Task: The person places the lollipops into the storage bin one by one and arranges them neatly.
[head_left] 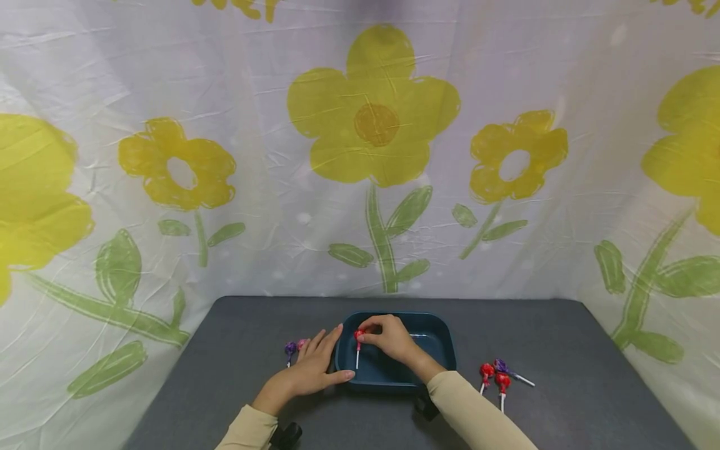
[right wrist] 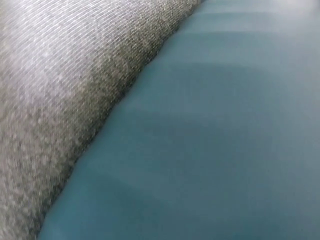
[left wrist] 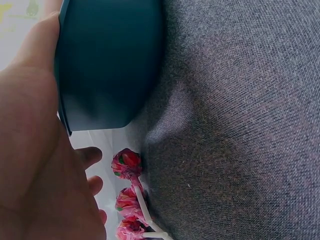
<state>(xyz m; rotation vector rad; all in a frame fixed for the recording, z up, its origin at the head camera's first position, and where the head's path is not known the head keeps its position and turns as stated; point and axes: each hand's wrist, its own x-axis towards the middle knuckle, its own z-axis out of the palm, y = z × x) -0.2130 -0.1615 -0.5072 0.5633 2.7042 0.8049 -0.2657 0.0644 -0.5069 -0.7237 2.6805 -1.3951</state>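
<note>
In the head view a dark teal tray (head_left: 444,340) stands on the table. My right hand (head_left: 392,338) reaches over it and pinches a red lollipop (head_left: 358,340) near its head, the white stick pointing down inside the left part of the tray. Against the left rim lies my left hand (head_left: 312,370), its fingers extended and its thumb along the near left corner. The left wrist view has this palm (left wrist: 35,150) at the tray's edge (left wrist: 107,65). Only the outer wall of the tray (right wrist: 200,135) fills most of the right wrist view; the right fingers are hidden there.
Beyond the left fingers lie a purple lollipop (head_left: 290,347) and a pink lollipop (head_left: 302,344), partly covered. Red lollipops (head_left: 503,381) and a purple lollipop (head_left: 500,365) are grouped on the grey table (head_left: 562,350) at the right. A flower-printed cloth (head_left: 270,187) hangs behind.
</note>
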